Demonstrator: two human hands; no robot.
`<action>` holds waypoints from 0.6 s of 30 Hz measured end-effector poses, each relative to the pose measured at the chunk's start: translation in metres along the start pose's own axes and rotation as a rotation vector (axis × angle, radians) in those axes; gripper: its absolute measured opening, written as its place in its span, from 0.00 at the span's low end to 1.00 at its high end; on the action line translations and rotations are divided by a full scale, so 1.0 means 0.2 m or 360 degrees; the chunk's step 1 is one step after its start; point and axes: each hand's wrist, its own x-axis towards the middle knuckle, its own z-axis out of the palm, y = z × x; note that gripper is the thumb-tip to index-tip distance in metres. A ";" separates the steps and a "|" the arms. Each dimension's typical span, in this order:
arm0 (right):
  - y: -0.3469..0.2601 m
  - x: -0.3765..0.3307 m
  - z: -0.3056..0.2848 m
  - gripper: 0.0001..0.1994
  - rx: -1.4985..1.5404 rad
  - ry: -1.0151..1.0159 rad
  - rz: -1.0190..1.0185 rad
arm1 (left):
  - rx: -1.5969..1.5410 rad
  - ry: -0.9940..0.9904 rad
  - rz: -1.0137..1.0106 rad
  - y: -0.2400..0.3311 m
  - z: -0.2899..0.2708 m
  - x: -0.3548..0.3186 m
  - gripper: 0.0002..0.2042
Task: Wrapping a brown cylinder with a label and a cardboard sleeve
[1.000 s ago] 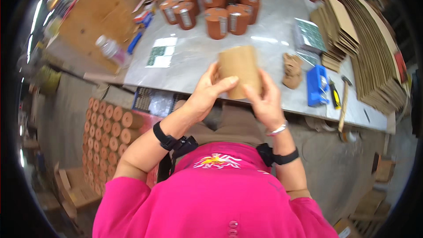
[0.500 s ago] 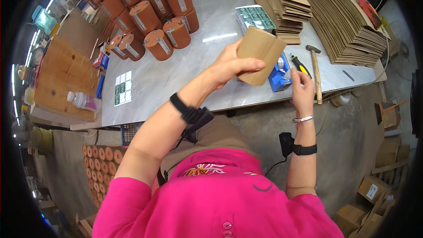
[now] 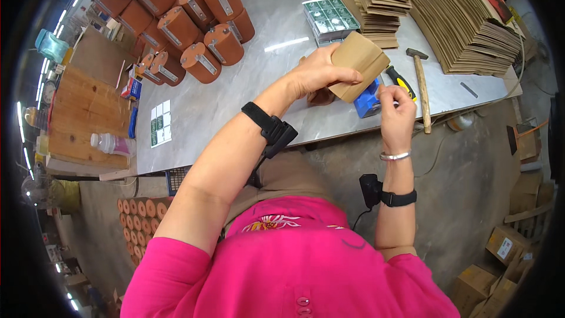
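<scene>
My left hand [image 3: 321, 72] is wrapped round a brown cardboard sleeve [image 3: 360, 62], held tilted above the table. Under that hand a reddish-brown rounded piece [image 3: 321, 96] shows in part; the hand and sleeve cover the rest. Just right of the sleeve, my right hand [image 3: 397, 109] is closed in a pinch, thumb against forefinger. Whatever lies between those fingertips is too small to make out. A blue tape dispenser [image 3: 367, 105] stands between the two hands, partly hidden behind the sleeve.
A screwdriver [image 3: 402, 82] and a hammer [image 3: 421, 85] lie to the right. Behind are stacked flat cardboard pieces [image 3: 376, 0] and a pile of green labels [image 3: 331, 16]. Reddish-brown cylinders [image 3: 200, 62] are heaped at the back left. A label sheet [image 3: 160, 123] lies near a bottle [image 3: 112, 143].
The sleeve has shifted slightly right and up with my left hand. My right hand has moved a little left, nearer the sleeve. The reddish-brown piece beneath has come into view.
</scene>
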 end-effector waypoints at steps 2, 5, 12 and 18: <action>-0.07 -0.05 -0.06 0.10 0.0036 0.0014 -0.0092 | 0.0015 0.0001 0.0008 -0.01 0.01 -0.01 0.33; -0.10 -0.16 -0.11 0.10 0.0097 -0.0045 0.0267 | -0.0074 0.0003 -0.0005 0.02 0.01 -0.03 0.32; -0.05 -0.22 -0.10 0.12 0.0266 -0.0095 0.0648 | -0.0074 -0.0006 -0.0018 0.03 0.02 -0.04 0.32; 0.16 -0.28 -0.10 0.11 -0.0320 -0.0207 0.0545 | -0.0199 0.0003 0.0077 -0.01 0.02 -0.01 0.32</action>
